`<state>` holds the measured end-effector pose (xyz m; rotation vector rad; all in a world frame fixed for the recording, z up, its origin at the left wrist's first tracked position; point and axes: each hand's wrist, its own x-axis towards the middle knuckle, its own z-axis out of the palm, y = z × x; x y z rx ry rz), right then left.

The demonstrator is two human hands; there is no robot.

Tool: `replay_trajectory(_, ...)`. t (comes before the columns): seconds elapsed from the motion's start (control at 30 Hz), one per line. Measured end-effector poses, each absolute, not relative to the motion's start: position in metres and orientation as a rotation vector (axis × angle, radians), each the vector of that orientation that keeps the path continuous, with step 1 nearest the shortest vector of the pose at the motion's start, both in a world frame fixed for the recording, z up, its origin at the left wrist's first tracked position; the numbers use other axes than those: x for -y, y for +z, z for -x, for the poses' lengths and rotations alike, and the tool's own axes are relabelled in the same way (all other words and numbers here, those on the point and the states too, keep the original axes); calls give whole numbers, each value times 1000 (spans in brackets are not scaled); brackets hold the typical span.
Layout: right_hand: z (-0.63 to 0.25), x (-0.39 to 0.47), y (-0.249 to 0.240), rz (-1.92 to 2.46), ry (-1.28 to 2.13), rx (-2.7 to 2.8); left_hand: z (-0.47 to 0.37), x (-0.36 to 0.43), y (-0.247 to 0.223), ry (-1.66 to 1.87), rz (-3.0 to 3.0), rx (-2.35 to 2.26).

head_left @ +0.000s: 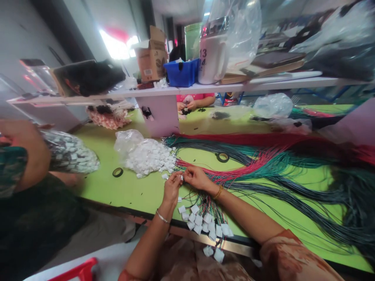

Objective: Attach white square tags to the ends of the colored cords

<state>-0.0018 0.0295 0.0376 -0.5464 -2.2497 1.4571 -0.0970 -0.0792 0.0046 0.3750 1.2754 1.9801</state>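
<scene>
From the head view, I see the left hand (173,184) pinching a small white connector (181,178). The right hand's (195,178) bunched fingertips sit right beside it; what they grip I can't tell. Loose white pieces (149,157) heap just beyond the left; red wires (202,168) run beyond the right.

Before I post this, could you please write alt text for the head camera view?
A person's left hand and right hand meet at a small white piece over a green table. A pile of white pieces lies just beyond to the left, long red, green and dark wires stretch right, and wired white pieces cluster nearer the person.
</scene>
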Motion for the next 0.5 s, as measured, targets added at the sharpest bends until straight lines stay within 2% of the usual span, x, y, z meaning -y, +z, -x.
replay_trajectory(0.13,-2,-33,42,408,1382,2339,97,80,8,1985,-340,-1281)
replay_trajectory(0.33,-1,-33,38,446,1402,2369,98,81,10,1930,-517,-1440)
replay_trajectory(0.43,-3,-46,43,413,1465,2342,85,88,23,1967,-831,-1726)
replay_trajectory(0.5,-3,-55,49,447,1454,2313,68,96,35,1954,-1315,-1901)
